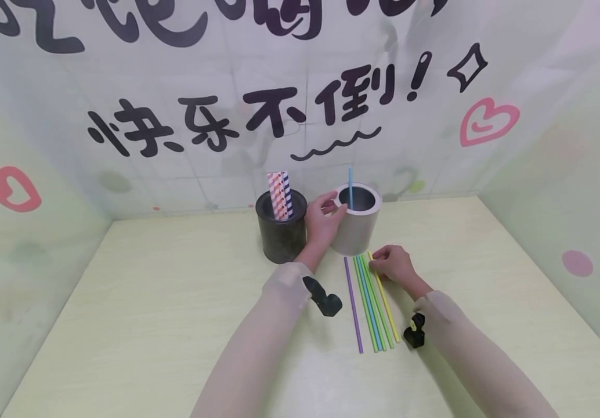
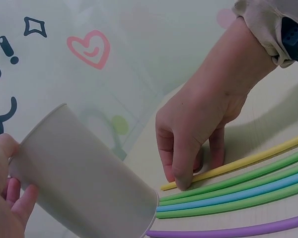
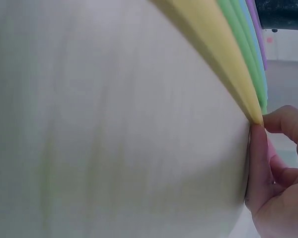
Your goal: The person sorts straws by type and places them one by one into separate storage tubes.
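My left hand [image 1: 323,223] holds the pale grey-white cup [image 1: 356,235] by the left side of its rim, thumb toward the front. A single blue straw [image 1: 350,184] stands upright inside that cup. In front of it, my right hand [image 1: 395,264] pinches a yellow straw [image 1: 385,300] near its far end, thumb and fingertips low at the tabletop. In the right wrist view the yellow straw [image 3: 208,39] runs up to the fingertips. Left of it lie green straws [image 2: 253,184], a blue straw [image 2: 248,192] and, a little apart, a purple straw [image 1: 353,305].
A black cup [image 1: 281,238] stands left of the pale one, with several striped paper straws [image 1: 277,197] in it. The table [image 1: 174,302] ends at a back wall with black lettering [image 1: 271,110]. Side walls with pink hearts [image 1: 17,189] bound it left and right.
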{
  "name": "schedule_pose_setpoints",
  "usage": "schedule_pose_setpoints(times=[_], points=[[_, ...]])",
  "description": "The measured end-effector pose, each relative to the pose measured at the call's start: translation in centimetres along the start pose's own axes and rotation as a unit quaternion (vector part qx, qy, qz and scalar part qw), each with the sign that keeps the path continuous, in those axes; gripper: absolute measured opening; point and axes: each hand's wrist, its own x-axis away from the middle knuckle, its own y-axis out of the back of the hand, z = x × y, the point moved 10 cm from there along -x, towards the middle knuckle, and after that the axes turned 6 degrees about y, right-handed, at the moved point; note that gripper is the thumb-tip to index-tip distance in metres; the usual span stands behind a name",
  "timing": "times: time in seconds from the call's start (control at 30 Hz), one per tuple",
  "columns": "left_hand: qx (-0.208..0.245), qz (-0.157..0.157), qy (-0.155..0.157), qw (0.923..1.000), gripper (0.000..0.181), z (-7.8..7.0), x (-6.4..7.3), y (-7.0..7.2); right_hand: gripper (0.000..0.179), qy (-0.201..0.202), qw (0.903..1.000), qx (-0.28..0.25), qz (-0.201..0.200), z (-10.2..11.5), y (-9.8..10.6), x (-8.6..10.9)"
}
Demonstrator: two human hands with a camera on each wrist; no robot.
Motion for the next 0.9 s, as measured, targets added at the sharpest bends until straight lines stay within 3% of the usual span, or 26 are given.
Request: schedule_pose_setpoints(times=[0.3, 0.67, 0.9], points=[[-0.004, 0.001, 0.003, 1.0000, 0.037, -0.1, 0.1, 0.0, 0.027, -0.003, 1.0000, 0.007, -0.002, 0.4, 0.2, 0.2], [-0.003, 0.003, 0.011, 0.9999, 0.039, 0.0, 0.2, -0.1, 0.028, 0.004, 0.9987, -0.047, 0.020, 0.6, 0.4, 0.2], [0.002, 0.004, 0.009, 0.9999, 0.038, -0.1, 0.2, 0.0, 0.032, 0.064, 0.9919, -0.109, 0.013, 2.9, 1.7, 0.7]])
